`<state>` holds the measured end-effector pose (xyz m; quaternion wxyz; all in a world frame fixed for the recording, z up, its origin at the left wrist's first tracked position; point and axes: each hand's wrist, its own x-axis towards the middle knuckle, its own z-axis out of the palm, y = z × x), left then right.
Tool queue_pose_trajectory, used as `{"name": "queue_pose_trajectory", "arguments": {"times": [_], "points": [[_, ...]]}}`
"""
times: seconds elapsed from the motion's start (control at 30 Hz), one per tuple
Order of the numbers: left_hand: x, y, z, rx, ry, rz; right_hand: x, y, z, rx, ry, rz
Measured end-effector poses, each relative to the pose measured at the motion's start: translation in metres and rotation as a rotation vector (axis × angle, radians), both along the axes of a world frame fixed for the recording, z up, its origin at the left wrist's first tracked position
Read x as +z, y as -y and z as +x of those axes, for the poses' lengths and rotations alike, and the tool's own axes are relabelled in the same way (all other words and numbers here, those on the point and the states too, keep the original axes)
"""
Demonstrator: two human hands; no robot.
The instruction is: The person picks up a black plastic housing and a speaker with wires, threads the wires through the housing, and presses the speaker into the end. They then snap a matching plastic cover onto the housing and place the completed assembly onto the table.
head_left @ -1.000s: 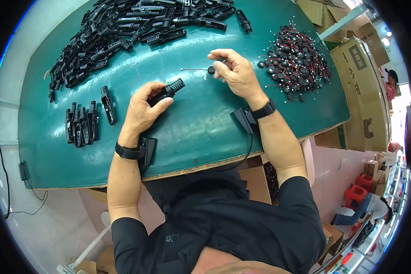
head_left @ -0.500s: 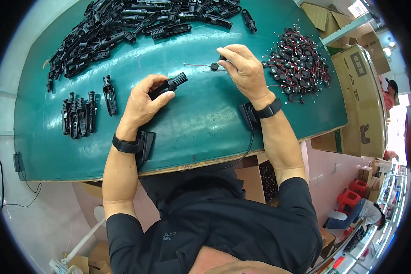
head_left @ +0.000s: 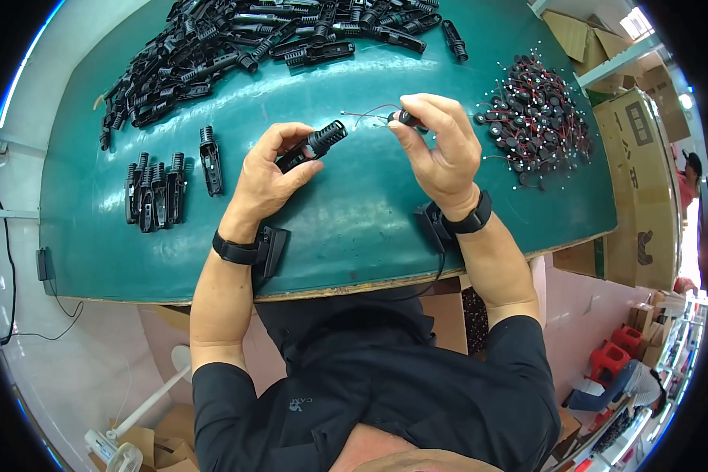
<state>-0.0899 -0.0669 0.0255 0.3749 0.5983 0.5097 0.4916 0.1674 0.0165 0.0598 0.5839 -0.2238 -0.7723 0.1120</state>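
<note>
A black plastic housing (head_left: 315, 143) with a ribbed tubular end is held in my left hand (head_left: 267, 177), its ribbed end pointing up and to the right. My right hand (head_left: 448, 153) pinches a small round black disc part (head_left: 403, 118) between thumb and fingers, a little right of the housing and apart from it. Thin red and black wires (head_left: 370, 114) trail leftward from the disc toward the housing's ribbed end. Left of my left hand lie one separate housing (head_left: 211, 161) and several more in a row (head_left: 156, 193).
A big heap of black housings (head_left: 236, 47) covers the far left of the green table (head_left: 354, 228). Wired discs form another pile (head_left: 536, 118) at the right. Cardboard boxes (head_left: 645, 189) stand beyond the right edge. Another person (head_left: 637, 381) sits at lower right.
The disc, just left of my right fingertips before, is now pinched in them, and its wires have bent upward. My left hand still holds the housing. The whole view has shifted slightly.
</note>
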Motion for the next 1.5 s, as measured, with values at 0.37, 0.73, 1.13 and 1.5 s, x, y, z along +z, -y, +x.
{"name": "queue_pose_trajectory", "arguments": {"times": [0.37, 0.73, 1.13, 1.5], "points": [[-0.002, -0.005, 0.031, 0.031, 0.068, 0.014, -0.001, -0.006, 0.008, 0.053, 0.042, 0.285], [0.001, -0.004, 0.032, -0.002, 0.144, -0.022, -0.004, -0.001, -0.002, 0.129, 0.076, 0.312], [-0.002, -0.001, 0.026, -0.011, 0.171, -0.055, -0.006, 0.005, -0.010, 0.143, 0.099, 0.293], [-0.002, -0.001, 0.027, -0.011, 0.193, -0.056, -0.007, 0.006, -0.008, 0.180, 0.146, 0.273]]}}
